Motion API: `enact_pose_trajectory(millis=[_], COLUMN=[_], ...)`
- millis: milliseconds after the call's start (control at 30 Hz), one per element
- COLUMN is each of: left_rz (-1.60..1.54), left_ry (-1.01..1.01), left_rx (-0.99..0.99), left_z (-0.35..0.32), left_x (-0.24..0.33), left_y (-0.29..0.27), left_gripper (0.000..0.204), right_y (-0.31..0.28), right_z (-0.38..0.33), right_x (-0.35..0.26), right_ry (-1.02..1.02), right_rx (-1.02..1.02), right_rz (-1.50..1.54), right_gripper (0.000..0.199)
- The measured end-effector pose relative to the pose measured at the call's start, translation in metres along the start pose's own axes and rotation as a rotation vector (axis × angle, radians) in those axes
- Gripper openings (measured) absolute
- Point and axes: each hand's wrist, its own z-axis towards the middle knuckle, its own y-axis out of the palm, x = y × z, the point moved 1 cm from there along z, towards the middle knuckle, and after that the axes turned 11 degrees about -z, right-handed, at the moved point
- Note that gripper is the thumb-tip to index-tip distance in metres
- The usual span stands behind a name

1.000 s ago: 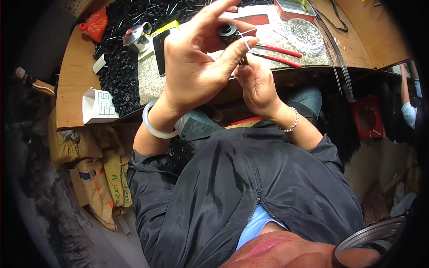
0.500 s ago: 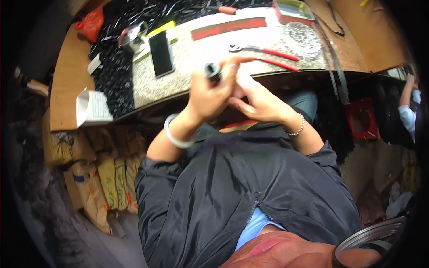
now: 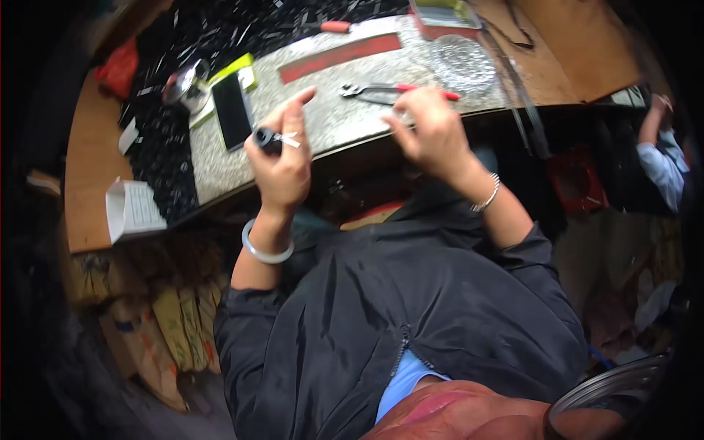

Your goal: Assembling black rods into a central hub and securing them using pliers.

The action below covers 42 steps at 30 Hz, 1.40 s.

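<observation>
One white box (image 3: 136,209) stands at the worktop's (image 3: 334,121) left end, beside a spread of small black parts (image 3: 172,161). A dark phone (image 3: 232,110) lies just left of the left hand (image 3: 284,172), whose fingers are curled around a short black cylinder (image 3: 265,139), raised in front of the worktop's near edge, its hollow-looking end facing up. It looks light and stiff, perhaps plastic and a little slippery; its side wall is the sound place to grip, leaving the end free. From it, between the fingers, a thin white strip (image 3: 291,138) sticks out, likely flexible and easily bent, best pinched near its base. Further right lie pliers (image 3: 353,91), rigid and probably the heaviest piece here, with red grips that should hold well. Over those grips is the right hand (image 3: 434,136), its thumb spread from half-bent fingers and nothing visibly held; blur hides whether it touches them.
</observation>
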Motion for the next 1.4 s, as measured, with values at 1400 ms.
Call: enact_pose_trajectory(millis=[1400], left_rz=[0.113], left_ry=[0.097], left_rx=[-0.085], left_z=[-0.014], left_x=[-0.007], left_y=[0.011], left_gripper=[0.03], right_y=[-0.074], right_z=[-0.012], right_x=[-0.037], right_ry=[-0.017], right_rx=[-0.54], right_rz=[0.258], right_gripper=[0.05])
